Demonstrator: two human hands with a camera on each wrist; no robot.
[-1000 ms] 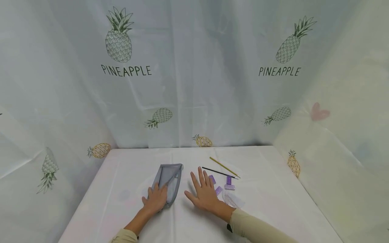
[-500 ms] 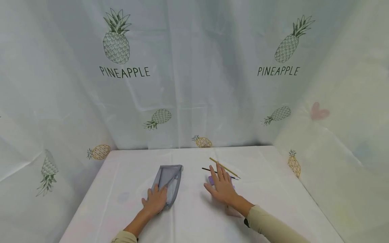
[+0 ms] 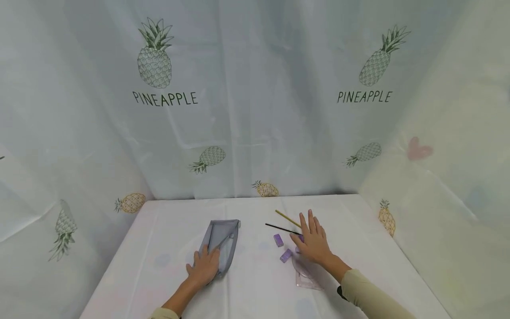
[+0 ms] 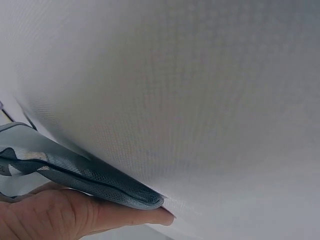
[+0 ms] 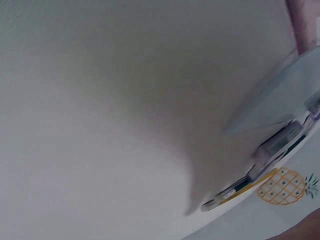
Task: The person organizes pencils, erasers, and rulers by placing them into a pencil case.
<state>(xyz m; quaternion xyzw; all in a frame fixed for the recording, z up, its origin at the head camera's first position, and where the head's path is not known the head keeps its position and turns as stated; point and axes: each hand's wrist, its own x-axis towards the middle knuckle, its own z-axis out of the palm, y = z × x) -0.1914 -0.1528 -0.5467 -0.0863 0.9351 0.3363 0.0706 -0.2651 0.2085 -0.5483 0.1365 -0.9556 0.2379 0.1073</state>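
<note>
My left hand [image 3: 204, 267] rests on the near part of a grey zippered mesh pouch [image 3: 228, 248], fingers spread. In the left wrist view, the thumb lies along the edge of the pouch [image 4: 105, 180]. Farther right, my right hand [image 3: 316, 244] is held flat with fingers extended, gripping nothing. It overlaps the near ends of a yellow pencil [image 3: 286, 217] and a slim black pen [image 3: 278, 227]. Small purple blocks [image 3: 286, 255] lie left of this hand, others partly hidden under it. Below the palm is a thin clear plastic piece [image 3: 307, 281], partly covered.
A white cloth covers the table [image 3: 255, 288]. Pineapple-printed curtain [image 3: 271, 110] closes off the back and both sides. The right wrist view shows the clear sheet [image 5: 280, 95] beside the blocks and pens.
My right hand has moved rightward across the small items, uncovering two purple blocks on its left and covering the pens' near ends. The left hand has stayed on the pouch.
</note>
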